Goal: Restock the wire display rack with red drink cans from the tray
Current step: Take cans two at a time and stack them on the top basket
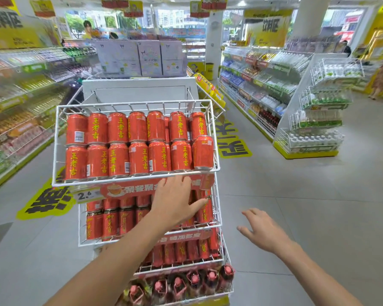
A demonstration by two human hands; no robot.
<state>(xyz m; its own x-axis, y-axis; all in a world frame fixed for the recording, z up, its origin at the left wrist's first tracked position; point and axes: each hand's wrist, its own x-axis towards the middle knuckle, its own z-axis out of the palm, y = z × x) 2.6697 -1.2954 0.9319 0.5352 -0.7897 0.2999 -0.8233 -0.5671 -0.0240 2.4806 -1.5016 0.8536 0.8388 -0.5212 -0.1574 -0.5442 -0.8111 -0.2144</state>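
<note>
Shop aisle (296, 195): 王老吉 cans (139, 143), 2.6 tag (87, 196)

Purple cartons (148, 58), yellow floor stickers (232, 149), white pillar (307, 18), bottle shelves (263, 85)

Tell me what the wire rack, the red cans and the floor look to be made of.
Wire rack: thin metal rods, seemingly coated glossy white; the welded grid pattern shows.
Red cans: likely aluminium with a printed red coat; silvery rims and a soft sheen.
Floor: pale grey tile, probably ceramic, semi-gloss; straight grout lines and faint reflections.
</note>
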